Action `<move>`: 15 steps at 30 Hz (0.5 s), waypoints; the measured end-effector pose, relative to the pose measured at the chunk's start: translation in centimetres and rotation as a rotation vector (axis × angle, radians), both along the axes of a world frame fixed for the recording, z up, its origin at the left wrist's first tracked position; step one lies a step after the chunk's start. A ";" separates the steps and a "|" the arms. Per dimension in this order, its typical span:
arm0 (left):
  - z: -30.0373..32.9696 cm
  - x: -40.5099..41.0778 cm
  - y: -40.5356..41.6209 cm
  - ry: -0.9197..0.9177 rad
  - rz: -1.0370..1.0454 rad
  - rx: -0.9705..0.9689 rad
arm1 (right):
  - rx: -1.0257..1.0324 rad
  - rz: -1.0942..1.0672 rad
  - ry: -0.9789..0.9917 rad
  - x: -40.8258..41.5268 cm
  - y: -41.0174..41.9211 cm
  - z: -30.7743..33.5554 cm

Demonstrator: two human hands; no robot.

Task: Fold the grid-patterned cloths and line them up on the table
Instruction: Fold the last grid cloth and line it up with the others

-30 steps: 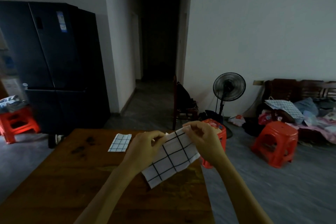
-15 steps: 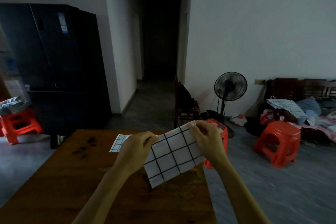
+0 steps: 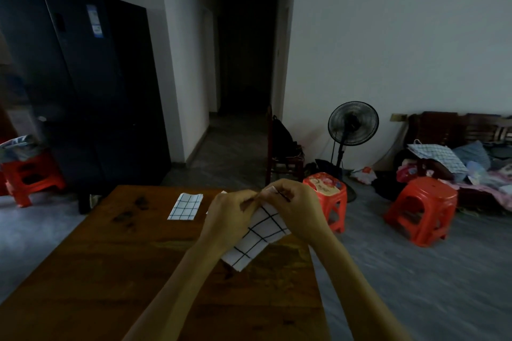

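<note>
A white cloth with a black grid [image 3: 256, 238] hangs in the air over the brown wooden table [image 3: 133, 263], doubled over so it drops in a narrow flap. My left hand [image 3: 230, 216] and my right hand [image 3: 293, 207] pinch its top corners together, knuckles almost touching. A folded grid cloth [image 3: 185, 206] lies flat near the table's far edge, to the left of my hands. A small white corner of another cloth [image 3: 224, 193] peeks out behind my left hand; the rest is hidden.
Red plastic stools stand beyond the table's right edge [image 3: 328, 196], [image 3: 424, 210] and at far left [image 3: 30, 174]. A standing fan [image 3: 352, 124], a dark chair [image 3: 282, 158], a black fridge [image 3: 83, 86] and a cluttered bench [image 3: 465, 152] ring the room.
My hands have come together, bringing the cloth's two top corners to meet, so the spread cloth is now folded in half and hangs narrower.
</note>
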State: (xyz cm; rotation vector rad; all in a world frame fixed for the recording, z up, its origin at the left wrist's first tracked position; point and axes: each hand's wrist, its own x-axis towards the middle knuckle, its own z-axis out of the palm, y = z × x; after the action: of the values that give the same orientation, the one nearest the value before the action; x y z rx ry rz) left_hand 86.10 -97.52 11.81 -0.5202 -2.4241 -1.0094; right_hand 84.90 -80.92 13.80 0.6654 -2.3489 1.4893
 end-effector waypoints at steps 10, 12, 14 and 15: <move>-3.9 1.5 -3.4 -0.224 0.084 -0.077 | 0.006 -0.186 0.031 -0.5 0.8 -0.7; -4.5 1.8 -3.9 -0.258 0.102 -0.093 | -0.008 -0.209 0.035 -0.7 0.9 -0.6; -5.1 2.0 -4.6 -0.278 0.120 -0.122 | 0.008 -0.228 0.050 -0.8 1.0 -0.5; -5.3 2.0 -4.9 -0.296 0.130 -0.135 | 0.013 -0.233 0.052 -0.8 1.0 -0.4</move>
State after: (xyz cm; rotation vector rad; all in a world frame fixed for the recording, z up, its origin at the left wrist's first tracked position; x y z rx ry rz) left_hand 88.11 -102.45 6.54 -0.2664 -2.7610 -0.9268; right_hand 84.13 -79.90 13.35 0.4113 -2.3080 1.3408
